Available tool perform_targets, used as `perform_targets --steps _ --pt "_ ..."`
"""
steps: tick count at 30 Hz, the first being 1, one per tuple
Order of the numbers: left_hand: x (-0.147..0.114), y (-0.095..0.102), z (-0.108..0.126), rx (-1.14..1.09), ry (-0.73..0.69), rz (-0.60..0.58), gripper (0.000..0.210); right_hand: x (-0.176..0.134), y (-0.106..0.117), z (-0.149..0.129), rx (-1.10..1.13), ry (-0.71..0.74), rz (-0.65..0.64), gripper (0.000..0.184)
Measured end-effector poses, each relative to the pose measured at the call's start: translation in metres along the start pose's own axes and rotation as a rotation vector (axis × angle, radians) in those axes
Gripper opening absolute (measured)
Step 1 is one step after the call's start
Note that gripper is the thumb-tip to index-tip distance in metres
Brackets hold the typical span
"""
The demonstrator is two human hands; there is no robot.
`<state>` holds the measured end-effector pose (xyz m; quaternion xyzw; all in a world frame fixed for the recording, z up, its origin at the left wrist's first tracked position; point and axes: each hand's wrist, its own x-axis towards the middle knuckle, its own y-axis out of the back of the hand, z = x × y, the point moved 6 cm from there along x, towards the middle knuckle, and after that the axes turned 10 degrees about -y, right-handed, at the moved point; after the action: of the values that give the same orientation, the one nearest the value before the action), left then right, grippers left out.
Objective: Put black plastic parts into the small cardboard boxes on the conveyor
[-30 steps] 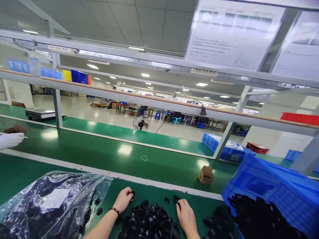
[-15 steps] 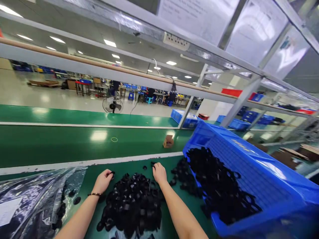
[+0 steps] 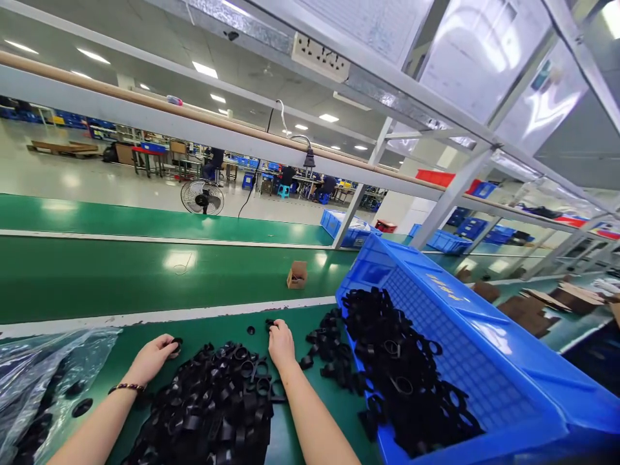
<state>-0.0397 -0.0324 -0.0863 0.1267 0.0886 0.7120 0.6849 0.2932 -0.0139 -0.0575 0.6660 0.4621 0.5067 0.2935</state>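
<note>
Fingers of the left hand (image 3: 152, 357) pinching a round black piece (image 3: 177, 345), a beaded bracelet (image 3: 126, 387) at the wrist; over to the right hand (image 3: 281, 342), fingers bent and pressed on a dark piece (image 3: 270, 325), its shape mostly hidden. Between the hands, a small black disc (image 3: 250, 330) on the smooth green surface (image 3: 213, 332). Between the forearms, the heap of glossy black parts (image 3: 213, 400), rings and curved bands all tangled. Rightward, loose black pieces (image 3: 332, 349) run up to a grid-walled blue plastic crate (image 3: 465, 310) holding duller black rings (image 3: 407, 381); leftward, a crinkled clear plastic bag (image 3: 58, 368); beyond, an open cardboard box (image 3: 297, 276).
</note>
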Motion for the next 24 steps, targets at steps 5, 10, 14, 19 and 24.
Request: perform_targets --steps 5,10,14,19,24 --pt "0.024 -0.016 0.004 -0.069 0.262 -0.07 0.032 -0.005 -0.003 -0.002 0.039 0.045 -0.038 0.024" --pt "0.038 -0.033 0.014 -0.249 0.242 -0.124 0.035 0.04 0.017 0.002 -0.056 0.081 -0.002 0.029" --pt "0.039 -0.032 0.006 -0.338 0.165 -0.111 0.035 0.126 0.04 0.012 -0.323 0.041 -0.014 0.032" --pt "0.045 -0.034 -0.007 -0.28 0.197 -0.183 0.03 0.2 0.024 0.002 -0.532 0.159 -0.15 0.028" --pt "0.047 -0.035 -0.002 -0.259 0.195 -0.182 0.027 0.209 -0.012 -0.011 -0.614 0.306 -0.316 0.019"
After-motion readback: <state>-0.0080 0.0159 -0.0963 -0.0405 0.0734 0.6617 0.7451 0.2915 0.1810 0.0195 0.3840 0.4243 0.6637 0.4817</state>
